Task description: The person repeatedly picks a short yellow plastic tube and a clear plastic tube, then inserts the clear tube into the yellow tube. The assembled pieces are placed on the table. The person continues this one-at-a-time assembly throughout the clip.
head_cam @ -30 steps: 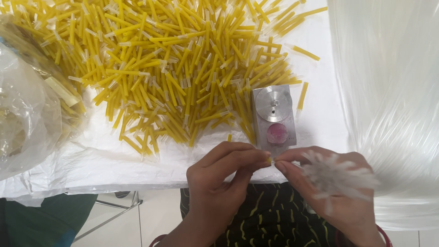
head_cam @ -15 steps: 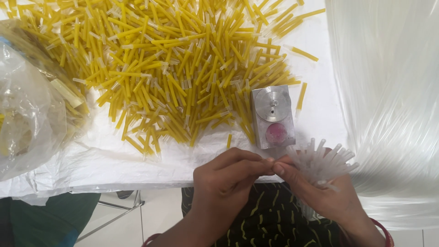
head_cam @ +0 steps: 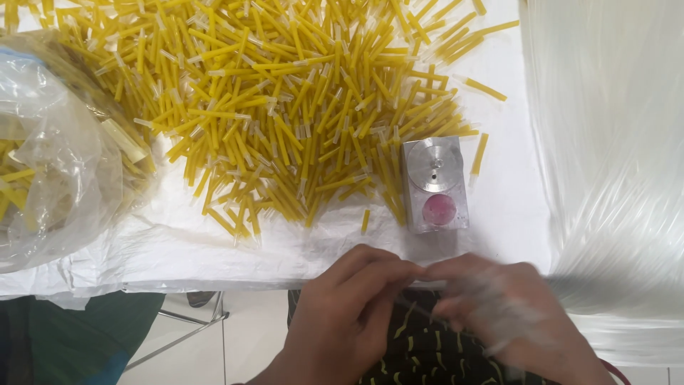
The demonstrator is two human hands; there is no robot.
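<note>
Fingers [head_cam: 399, 274] of the left hand [head_cam: 342, 321] press together at their tips and meet the thumb and forefinger of the right hand [head_cam: 499, 314] at the near edge of the surface [head_cam: 513, 207]. What they pinch between them is too small and blurred to name. The right hand also grips a bundle of clear thin tubes [head_cam: 499, 299], smeared by motion; its long axis seems to run from that palm out toward the right and away from the body, though the blur leaves the exact tilt unclear. Both hands lie knuckles up, wrists low over the lap, forearms coming in from the bottom edge and angled toward each other.

Just beyond the fingertips stands a small metal block with a round silver top and a pink disc [head_cam: 434, 185]. Left of it spreads a heap of short yellow tubes [head_cam: 285, 107], pointing every way. A clear plastic bag [head_cam: 57, 171] sits at far left, and a mass of long clear tubes [head_cam: 613, 142] lies at right.
</note>
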